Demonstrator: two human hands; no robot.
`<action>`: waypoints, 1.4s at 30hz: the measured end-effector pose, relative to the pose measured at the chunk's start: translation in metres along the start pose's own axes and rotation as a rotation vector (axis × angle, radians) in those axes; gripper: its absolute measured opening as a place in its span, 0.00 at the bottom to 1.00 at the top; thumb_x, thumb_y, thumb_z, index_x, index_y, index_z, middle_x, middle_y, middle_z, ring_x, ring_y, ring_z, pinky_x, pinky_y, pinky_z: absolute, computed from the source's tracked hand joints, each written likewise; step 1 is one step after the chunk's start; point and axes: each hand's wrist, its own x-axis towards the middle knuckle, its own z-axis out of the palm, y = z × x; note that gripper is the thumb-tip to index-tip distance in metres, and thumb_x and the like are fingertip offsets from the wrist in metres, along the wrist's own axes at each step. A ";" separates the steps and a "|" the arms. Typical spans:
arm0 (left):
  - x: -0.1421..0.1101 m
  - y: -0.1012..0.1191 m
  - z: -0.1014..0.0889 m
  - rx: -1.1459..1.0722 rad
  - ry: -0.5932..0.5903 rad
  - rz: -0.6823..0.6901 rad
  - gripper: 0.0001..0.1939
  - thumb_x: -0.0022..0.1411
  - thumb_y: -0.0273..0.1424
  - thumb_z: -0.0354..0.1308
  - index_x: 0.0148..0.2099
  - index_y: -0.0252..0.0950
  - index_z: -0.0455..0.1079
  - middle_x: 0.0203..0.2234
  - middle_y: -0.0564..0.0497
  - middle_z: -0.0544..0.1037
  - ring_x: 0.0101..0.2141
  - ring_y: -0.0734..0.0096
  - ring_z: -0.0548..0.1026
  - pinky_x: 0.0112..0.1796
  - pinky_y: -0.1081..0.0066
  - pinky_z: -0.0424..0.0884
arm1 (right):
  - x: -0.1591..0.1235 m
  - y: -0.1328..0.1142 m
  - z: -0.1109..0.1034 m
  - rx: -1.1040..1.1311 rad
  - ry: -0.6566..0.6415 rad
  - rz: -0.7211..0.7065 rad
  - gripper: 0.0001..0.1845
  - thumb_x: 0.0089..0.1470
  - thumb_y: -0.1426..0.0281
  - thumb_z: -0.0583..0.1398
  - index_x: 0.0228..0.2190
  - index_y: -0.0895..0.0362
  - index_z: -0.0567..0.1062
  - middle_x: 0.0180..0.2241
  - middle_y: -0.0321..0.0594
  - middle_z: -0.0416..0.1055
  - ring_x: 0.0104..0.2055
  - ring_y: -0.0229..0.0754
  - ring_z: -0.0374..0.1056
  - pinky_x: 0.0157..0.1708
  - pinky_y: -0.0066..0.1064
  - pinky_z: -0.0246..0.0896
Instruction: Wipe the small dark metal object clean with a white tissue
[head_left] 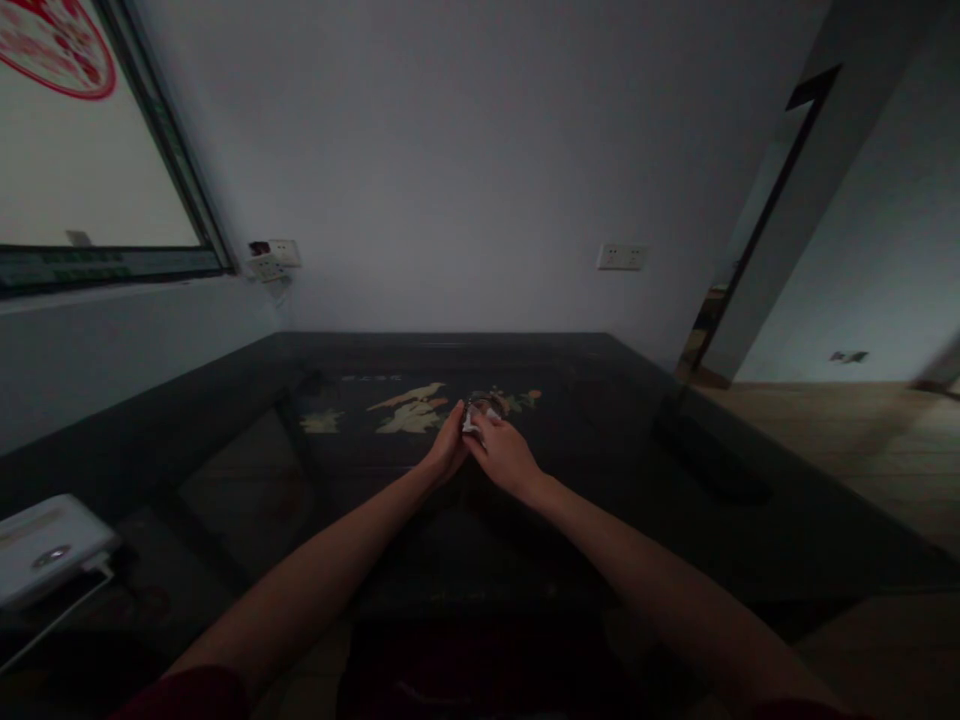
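Note:
Both my hands meet above the middle of the dark table (570, 530). My left hand (450, 445) is closed on the left side of a small round object with a shiny, dark rim (491, 400); its exact kind is too small and dim to make out. My right hand (504, 452) is closed on a crumpled white tissue (472, 415), which touches the near side of the round object. My fingers hide much of both.
A bird-and-flower picture (412, 408) decorates the tabletop. At the left edge stands a white box-shaped device (52, 550) with a white cable plugged in. A long dark object (712, 460) lies on the right. Wall sockets (622, 257) are above the table's far edge.

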 end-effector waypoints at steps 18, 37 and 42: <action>-0.009 0.007 0.010 -0.019 0.053 -0.089 0.21 0.69 0.38 0.46 0.48 0.28 0.73 0.37 0.42 0.81 0.45 0.61 0.77 0.50 0.67 0.69 | 0.003 0.010 0.008 -0.130 0.030 -0.172 0.19 0.59 0.75 0.54 0.51 0.67 0.69 0.50 0.56 0.72 0.53 0.46 0.69 0.62 0.38 0.50; -0.002 0.001 0.004 -0.005 0.045 -0.004 0.17 0.65 0.39 0.51 0.40 0.30 0.74 0.36 0.43 0.81 0.45 0.60 0.76 0.51 0.65 0.67 | 0.004 0.009 -0.003 -0.117 -0.034 -0.118 0.19 0.60 0.72 0.53 0.51 0.65 0.69 0.48 0.55 0.73 0.53 0.47 0.68 0.56 0.37 0.57; -0.002 -0.001 0.001 0.034 0.037 -0.007 0.18 0.62 0.41 0.55 0.43 0.31 0.73 0.36 0.44 0.80 0.42 0.61 0.77 0.46 0.66 0.69 | 0.001 -0.002 -0.007 -0.265 -0.047 -0.088 0.18 0.59 0.78 0.49 0.49 0.68 0.71 0.42 0.56 0.76 0.46 0.49 0.72 0.55 0.39 0.56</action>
